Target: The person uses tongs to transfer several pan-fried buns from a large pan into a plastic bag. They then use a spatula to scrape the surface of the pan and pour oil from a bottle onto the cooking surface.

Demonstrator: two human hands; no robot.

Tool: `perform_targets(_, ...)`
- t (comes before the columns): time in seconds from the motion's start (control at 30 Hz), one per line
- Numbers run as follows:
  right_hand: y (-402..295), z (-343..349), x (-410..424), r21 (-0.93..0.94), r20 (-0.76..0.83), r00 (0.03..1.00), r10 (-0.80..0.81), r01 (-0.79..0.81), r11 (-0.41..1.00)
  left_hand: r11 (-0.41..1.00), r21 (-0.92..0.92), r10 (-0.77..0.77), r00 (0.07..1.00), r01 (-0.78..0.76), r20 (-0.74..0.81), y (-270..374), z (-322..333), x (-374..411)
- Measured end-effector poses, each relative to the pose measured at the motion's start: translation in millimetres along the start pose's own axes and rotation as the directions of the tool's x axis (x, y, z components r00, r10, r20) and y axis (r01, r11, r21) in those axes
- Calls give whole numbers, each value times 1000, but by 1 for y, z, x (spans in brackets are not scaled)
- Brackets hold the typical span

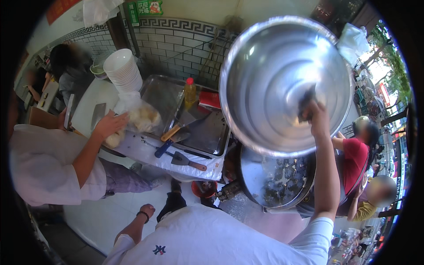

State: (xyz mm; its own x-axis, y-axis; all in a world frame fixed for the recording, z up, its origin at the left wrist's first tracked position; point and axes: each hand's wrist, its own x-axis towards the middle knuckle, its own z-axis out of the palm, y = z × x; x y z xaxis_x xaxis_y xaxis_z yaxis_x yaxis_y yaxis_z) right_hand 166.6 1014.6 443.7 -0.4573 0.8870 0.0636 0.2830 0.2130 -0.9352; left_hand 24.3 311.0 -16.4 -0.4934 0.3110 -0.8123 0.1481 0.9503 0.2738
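My right hand (316, 116) grips a dark cloth or handle at the centre of a large metal lid (271, 76), which is raised and tilted above a wide round pan (255, 180). Dark patches mark the pan's base. My left hand (147, 211), with a dark bracelet at the wrist, hangs near my body, its fingers curled; no object shows in it. A scraper with a wooden handle (197, 165) lies on the plastic-covered table edge. Beside it, a blue-handled spatula (164, 148) and a yellow-handled one (170, 132) rest against a metal tray (215, 153).
A co-worker's hand (111, 124) touches dough beside a plastic bag (145, 117) at left. Stacked white bowls (122, 73) and an oil bottle (189, 91) stand farther back. A red bucket (203, 189) sits below. People (356, 155) stand right of the pan.
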Motion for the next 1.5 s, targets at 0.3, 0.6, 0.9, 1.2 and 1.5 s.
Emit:
perform_targets(0.3, -47, 219, 45, 96, -181, 958, -224, 243, 965, 937, -330, -134, 990, 111, -48, -74, 10, 41)
perform_targets(0.6, 15, 371, 85, 51, -242, 957, -162, 179, 983, 778, -520, -394, 919, 352, 33, -152, 36, -12)
perform_targets(0.9, 15, 384, 110, 54, -75, 983, -165, 169, 984, 744, -599, -329, 943, 295, 55, -122, 23, -3)
perform_targets(1.2, 114, 388, -34, -503, 591, 772, -233, 579, 641, 764, -570, 108, 931, -303, -349, 24, -69, 20)
perform_targets(1.5, 193, 430, -138, -290, 644, 756, -120, 386, 876, 518, -722, 312, 887, -459, -340, 227, -139, 31)
